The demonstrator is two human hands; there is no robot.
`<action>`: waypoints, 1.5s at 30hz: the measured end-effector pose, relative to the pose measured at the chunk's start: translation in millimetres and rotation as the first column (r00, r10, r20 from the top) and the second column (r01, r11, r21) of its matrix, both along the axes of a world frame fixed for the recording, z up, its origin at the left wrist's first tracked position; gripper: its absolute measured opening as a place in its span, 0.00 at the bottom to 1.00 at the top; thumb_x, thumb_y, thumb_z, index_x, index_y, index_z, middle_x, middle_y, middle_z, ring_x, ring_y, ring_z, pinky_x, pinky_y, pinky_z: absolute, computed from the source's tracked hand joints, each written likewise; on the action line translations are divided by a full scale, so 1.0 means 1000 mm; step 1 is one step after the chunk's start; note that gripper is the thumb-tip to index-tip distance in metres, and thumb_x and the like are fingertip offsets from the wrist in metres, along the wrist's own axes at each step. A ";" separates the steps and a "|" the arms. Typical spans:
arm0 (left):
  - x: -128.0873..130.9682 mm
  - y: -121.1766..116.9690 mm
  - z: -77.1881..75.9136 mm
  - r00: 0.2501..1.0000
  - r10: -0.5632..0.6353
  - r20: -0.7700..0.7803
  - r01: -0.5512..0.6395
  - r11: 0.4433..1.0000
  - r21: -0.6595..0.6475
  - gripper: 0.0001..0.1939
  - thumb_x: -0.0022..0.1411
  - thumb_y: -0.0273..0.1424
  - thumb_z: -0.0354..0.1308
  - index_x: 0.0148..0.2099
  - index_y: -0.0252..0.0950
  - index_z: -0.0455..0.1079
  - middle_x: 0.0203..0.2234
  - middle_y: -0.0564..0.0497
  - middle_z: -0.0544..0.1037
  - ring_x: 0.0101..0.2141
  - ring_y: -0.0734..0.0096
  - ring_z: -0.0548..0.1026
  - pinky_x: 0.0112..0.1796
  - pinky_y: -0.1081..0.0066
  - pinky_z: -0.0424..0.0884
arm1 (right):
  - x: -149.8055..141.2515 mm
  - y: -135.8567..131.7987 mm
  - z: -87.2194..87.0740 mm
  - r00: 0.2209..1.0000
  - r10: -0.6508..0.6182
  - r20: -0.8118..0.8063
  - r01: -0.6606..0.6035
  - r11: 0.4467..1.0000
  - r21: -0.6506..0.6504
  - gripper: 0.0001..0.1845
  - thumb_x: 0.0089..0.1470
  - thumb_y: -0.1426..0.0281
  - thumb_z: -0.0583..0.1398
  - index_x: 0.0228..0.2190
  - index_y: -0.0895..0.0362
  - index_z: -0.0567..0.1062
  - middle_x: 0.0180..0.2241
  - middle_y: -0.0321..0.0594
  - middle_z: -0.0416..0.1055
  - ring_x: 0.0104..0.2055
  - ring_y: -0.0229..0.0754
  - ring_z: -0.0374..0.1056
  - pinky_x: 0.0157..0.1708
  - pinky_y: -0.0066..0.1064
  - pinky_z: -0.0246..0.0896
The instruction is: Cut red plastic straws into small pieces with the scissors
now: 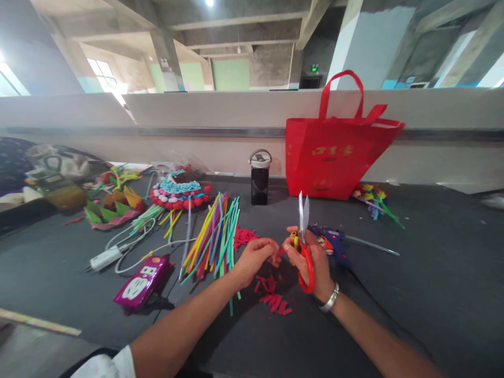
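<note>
Concrete beams and pale panels stand behind a dark table (394,294). At its left, a purple case (144,282) lies near a white charger (105,258) with its looped cable. Behind them sit a leafy craft piece (114,210) and a ring of red, white and blue decorations (181,190). Next comes a fanned bundle of colored pipe cleaners (214,231). Just right of it, the left hand (260,255) pinches a small red piece (279,254), fingertips pressed together, above scattered red strips (275,302); more red pieces (244,236) lie behind that hand. A dark bottle (260,181) stands upright farther back. The right hand (313,257) closes around red-handled scissors (305,241), blades up, its thumb and finger close to the red piece; whether they touch it, I can't quite tell. Beyond stands a red bag (334,152), and beside that hand rests a blue glue gun (333,244).
</note>
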State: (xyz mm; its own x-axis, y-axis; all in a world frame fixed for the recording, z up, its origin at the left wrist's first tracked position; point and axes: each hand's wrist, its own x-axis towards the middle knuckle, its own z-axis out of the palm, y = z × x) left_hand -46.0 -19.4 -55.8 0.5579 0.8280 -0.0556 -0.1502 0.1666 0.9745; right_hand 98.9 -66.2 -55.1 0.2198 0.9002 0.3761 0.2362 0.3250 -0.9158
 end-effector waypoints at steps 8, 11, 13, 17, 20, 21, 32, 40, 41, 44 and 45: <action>-0.003 0.002 0.000 0.982 -0.081 0.171 0.121 0.964 -0.237 0.09 0.49 0.31 0.67 0.29 0.31 0.72 0.22 0.51 0.74 0.24 0.76 0.71 0.29 0.73 0.67 | 0.002 -0.001 0.001 0.997 0.034 -0.071 -0.034 0.999 0.001 0.16 0.52 0.66 0.59 0.44 0.55 0.66 0.28 0.33 0.69 0.26 0.36 0.67 0.26 0.27 0.65; -0.003 0.004 -0.001 0.975 -0.058 0.213 0.114 0.958 -0.262 0.08 0.50 0.29 0.66 0.29 0.31 0.71 0.20 0.52 0.72 0.23 0.76 0.70 0.29 0.73 0.67 | 0.003 0.003 -0.004 0.997 -0.039 -0.066 0.040 0.999 0.009 0.16 0.52 0.65 0.59 0.43 0.55 0.67 0.27 0.32 0.68 0.25 0.35 0.66 0.26 0.28 0.64; -0.002 0.005 0.000 0.967 -0.006 0.256 0.077 0.961 -0.265 0.07 0.50 0.29 0.65 0.29 0.31 0.71 0.20 0.53 0.71 0.23 0.77 0.69 0.29 0.72 0.67 | 0.005 0.005 -0.009 0.991 -0.130 0.025 0.129 0.991 0.032 0.16 0.52 0.65 0.59 0.43 0.56 0.67 0.27 0.33 0.69 0.25 0.36 0.66 0.29 0.30 0.65; -0.002 0.009 0.002 0.926 0.166 0.340 -0.088 0.968 -0.234 0.06 0.51 0.28 0.64 0.29 0.32 0.71 0.21 0.53 0.71 0.22 0.78 0.68 0.28 0.74 0.66 | 0.012 0.008 -0.019 0.874 -0.297 0.384 0.269 0.955 0.126 0.17 0.53 0.68 0.58 0.45 0.55 0.69 0.35 0.38 0.72 0.34 0.40 0.69 0.37 0.34 0.65; -0.002 0.012 0.003 0.878 0.274 0.391 -0.203 0.955 -0.215 0.05 0.52 0.28 0.64 0.30 0.32 0.71 0.21 0.53 0.72 0.23 0.79 0.68 0.28 0.75 0.65 | 0.017 0.008 -0.021 0.740 -0.344 0.578 0.254 0.939 0.233 0.18 0.52 0.72 0.58 0.46 0.55 0.70 0.32 0.38 0.72 0.34 0.41 0.68 0.38 0.34 0.64; -0.003 0.012 0.003 0.866 0.300 0.399 -0.231 0.949 -0.213 0.05 0.52 0.29 0.63 0.30 0.32 0.71 0.22 0.53 0.72 0.23 0.79 0.68 0.29 0.75 0.65 | 0.018 0.008 -0.020 0.700 -0.359 0.617 0.243 0.933 0.267 0.19 0.51 0.73 0.58 0.47 0.56 0.70 0.31 0.38 0.71 0.35 0.42 0.68 0.39 0.34 0.63; -0.004 0.013 0.004 0.834 0.355 0.423 -0.285 0.933 -0.221 0.09 0.50 0.30 0.66 0.29 0.33 0.69 0.21 0.54 0.73 0.24 0.77 0.70 0.30 0.75 0.67 | 0.017 0.010 -0.020 0.487 -0.385 0.784 0.191 0.923 0.334 0.22 0.49 0.77 0.58 0.48 0.58 0.71 0.37 0.42 0.75 0.40 0.45 0.68 0.43 0.36 0.61; -0.006 0.013 0.006 0.858 0.346 0.381 -0.320 0.938 -0.132 0.10 0.50 0.32 0.67 0.30 0.33 0.70 0.23 0.53 0.74 0.24 0.78 0.70 0.30 0.76 0.67 | 0.021 0.011 -0.019 0.451 -0.390 0.803 0.176 0.921 0.348 0.23 0.49 0.77 0.57 0.49 0.58 0.71 0.36 0.42 0.75 0.42 0.46 0.68 0.43 0.35 0.61; -0.006 0.014 0.006 0.862 0.350 0.367 -0.330 0.937 -0.118 0.10 0.50 0.32 0.67 0.30 0.33 0.70 0.23 0.53 0.74 0.24 0.78 0.70 0.30 0.76 0.67 | 0.021 0.011 -0.019 0.447 -0.389 0.806 0.175 0.921 0.347 0.23 0.49 0.77 0.57 0.49 0.58 0.71 0.36 0.43 0.75 0.42 0.46 0.68 0.43 0.35 0.61; -0.006 0.014 0.007 0.866 0.376 0.329 -0.366 0.926 -0.094 0.10 0.50 0.33 0.67 0.31 0.33 0.71 0.22 0.54 0.74 0.23 0.79 0.70 0.29 0.76 0.66 | 0.022 0.011 -0.020 0.439 -0.387 0.811 0.165 0.922 0.350 0.23 0.49 0.77 0.57 0.49 0.59 0.70 0.37 0.43 0.75 0.42 0.46 0.67 0.43 0.35 0.60; -0.006 0.015 0.007 0.866 0.383 0.320 -0.375 0.923 -0.091 0.11 0.49 0.34 0.67 0.31 0.33 0.71 0.22 0.54 0.74 0.23 0.79 0.70 0.29 0.76 0.65 | 0.022 0.011 -0.020 0.435 -0.387 0.813 0.164 0.922 0.351 0.23 0.49 0.77 0.57 0.49 0.59 0.70 0.37 0.43 0.75 0.42 0.46 0.67 0.43 0.35 0.60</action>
